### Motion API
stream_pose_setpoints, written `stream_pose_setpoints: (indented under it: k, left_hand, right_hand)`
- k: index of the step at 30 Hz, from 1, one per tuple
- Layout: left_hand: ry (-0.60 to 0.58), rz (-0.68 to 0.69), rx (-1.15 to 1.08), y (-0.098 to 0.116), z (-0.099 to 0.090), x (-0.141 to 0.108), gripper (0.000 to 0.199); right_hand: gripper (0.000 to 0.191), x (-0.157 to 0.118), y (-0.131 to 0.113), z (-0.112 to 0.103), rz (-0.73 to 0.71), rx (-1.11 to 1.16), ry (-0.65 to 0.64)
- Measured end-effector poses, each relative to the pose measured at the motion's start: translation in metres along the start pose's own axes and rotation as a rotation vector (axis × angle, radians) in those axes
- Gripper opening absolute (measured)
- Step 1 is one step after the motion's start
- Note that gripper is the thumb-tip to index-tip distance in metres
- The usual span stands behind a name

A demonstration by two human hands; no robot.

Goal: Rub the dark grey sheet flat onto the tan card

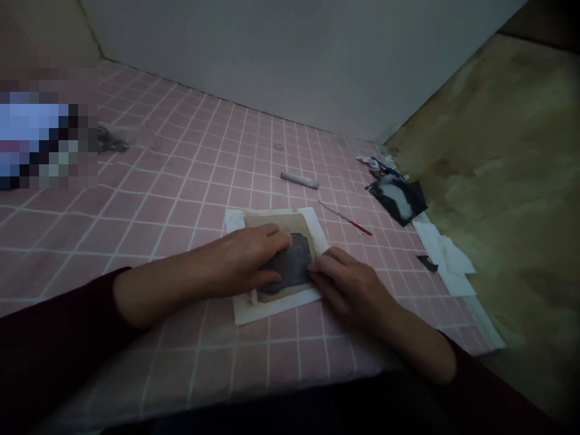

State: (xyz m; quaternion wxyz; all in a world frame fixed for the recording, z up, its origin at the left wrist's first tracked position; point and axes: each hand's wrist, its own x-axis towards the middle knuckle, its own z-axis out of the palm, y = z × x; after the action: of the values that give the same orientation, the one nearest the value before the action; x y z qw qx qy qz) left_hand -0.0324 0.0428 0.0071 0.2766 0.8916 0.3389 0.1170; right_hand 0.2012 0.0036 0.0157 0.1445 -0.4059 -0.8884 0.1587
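A dark grey flat piece [296, 260] lies on a tan sheet [276, 222], which rests on white paper [258, 315] near the table's front. My left hand [247, 260] lies over the left part of the dark piece, thumb and fingers apart and touching it. At the piece's right edge, my right hand [347, 281] has its fingertips pressed together; whatever they pinch is too small to make out.
Pink checked cloth [190, 350] covers the table. Beyond the paper lie a grey tube [299, 180], a thin red-handled tool [353, 224] and a small ring [278, 146]. Black sheet [399, 200], white scraps [446, 257] and a dark scrap [427, 263] lie right, beside the wall.
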Motion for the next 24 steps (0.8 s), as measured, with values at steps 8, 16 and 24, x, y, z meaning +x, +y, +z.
stream_pose_setpoints:
  k: [8, 16, 24]
  left_hand:
    - [-0.009, -0.008, 0.001, 0.003, -0.002, 0.001, 0.022]
    - [0.007, -0.013, 0.006, 0.002, -0.002, 0.000, 0.020]
    - [0.000, 0.003, 0.010, -0.001, 0.000, 0.000, 0.019]
  right_hand:
    - [0.015, -0.001, -0.002, 0.000, -0.049, 0.034, -0.052]
    - [0.015, 0.002, -0.011, 0.004, -0.087, 0.031, -0.038]
    - [0.014, -0.003, -0.010, 0.001, -0.017, -0.061, -0.030]
